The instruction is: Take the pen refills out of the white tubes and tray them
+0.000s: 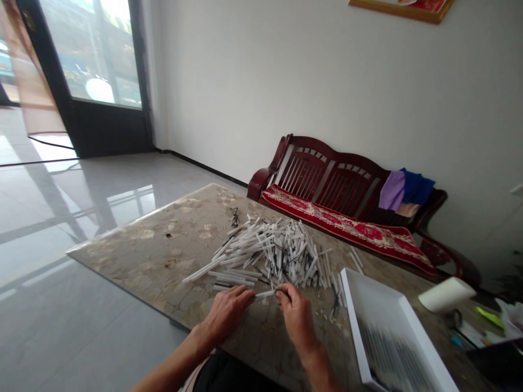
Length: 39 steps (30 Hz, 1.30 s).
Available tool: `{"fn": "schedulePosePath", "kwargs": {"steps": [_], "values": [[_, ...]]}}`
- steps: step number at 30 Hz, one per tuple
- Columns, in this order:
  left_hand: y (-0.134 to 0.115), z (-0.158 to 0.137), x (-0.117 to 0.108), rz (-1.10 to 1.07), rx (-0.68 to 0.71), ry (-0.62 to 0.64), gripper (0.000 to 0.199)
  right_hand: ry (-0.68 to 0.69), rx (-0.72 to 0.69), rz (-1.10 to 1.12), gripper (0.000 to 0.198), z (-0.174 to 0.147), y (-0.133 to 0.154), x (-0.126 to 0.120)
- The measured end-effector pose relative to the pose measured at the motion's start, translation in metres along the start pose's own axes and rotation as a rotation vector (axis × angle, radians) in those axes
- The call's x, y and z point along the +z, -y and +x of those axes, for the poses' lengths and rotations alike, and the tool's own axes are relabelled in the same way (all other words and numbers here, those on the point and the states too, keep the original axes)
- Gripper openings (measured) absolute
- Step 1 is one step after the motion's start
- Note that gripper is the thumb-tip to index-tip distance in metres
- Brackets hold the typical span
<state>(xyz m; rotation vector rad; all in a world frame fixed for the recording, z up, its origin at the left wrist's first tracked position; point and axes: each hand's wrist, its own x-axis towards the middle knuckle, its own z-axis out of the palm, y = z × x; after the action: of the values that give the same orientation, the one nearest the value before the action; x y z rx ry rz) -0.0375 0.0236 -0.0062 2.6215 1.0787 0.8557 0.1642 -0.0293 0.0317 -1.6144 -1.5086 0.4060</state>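
In the head view, my left hand (232,307) is closed at the left end of a slim whitish tube (265,294). The fingers of my right hand (295,313) pinch its other end, so the tube spans between both hands just above the table. What lies inside it is too small to make out. Right behind my hands spreads a loose pile of similar whitish tubes (281,250), some with thin dark sticks among them. A few tubes (235,275) lie side by side near my left fingers.
Patterned table (147,245) under everything. At right stand a white open box (355,321) with rows of thin dark sticks and a white roll (445,295). A black coiled cord (235,216) lies behind the pile; a wooden bench (327,169) stands beyond.
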Motion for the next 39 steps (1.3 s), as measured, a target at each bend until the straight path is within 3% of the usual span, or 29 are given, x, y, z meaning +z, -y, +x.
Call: {"fn": "schedulePosePath", "kwargs": {"steps": [5, 10, 17, 22, 28, 33, 37, 39], "values": [[0.001, -0.003, 0.005, 0.005, 0.049, 0.021, 0.017, 0.023, -0.212, -0.334, 0.035, -0.006, 0.004, -0.004], [0.0, -0.005, 0.006, 0.025, 0.115, 0.035, 0.015, 0.08, -0.197, -0.522, 0.048, -0.012, 0.001, -0.006], [-0.001, -0.003, 0.003, 0.005, 0.122, 0.038, 0.014, 0.109, -0.206, -0.391, 0.047, -0.013, 0.003, -0.016], [-0.002, -0.001, 0.001, 0.02, 0.153, 0.066, 0.014, 0.127, -0.034, -0.349, 0.057, -0.015, 0.001, -0.011], [-0.002, -0.003, 0.002, 0.038, 0.16, 0.068, 0.013, 0.098, -0.167, -0.385, 0.051, -0.019, 0.001, -0.013], [-0.002, -0.001, 0.002, 0.038, 0.195, 0.078, 0.012, 0.13, -0.073, -0.457, 0.06, -0.022, 0.0, -0.012], [-0.003, -0.001, 0.001, 0.041, 0.173, 0.069, 0.014, 0.117, -0.143, -0.39, 0.048, -0.023, 0.004, -0.015], [-0.004, -0.001, 0.0, 0.037, 0.184, 0.073, 0.015, 0.089, -0.161, -0.42, 0.05, -0.022, 0.004, -0.014]]}}
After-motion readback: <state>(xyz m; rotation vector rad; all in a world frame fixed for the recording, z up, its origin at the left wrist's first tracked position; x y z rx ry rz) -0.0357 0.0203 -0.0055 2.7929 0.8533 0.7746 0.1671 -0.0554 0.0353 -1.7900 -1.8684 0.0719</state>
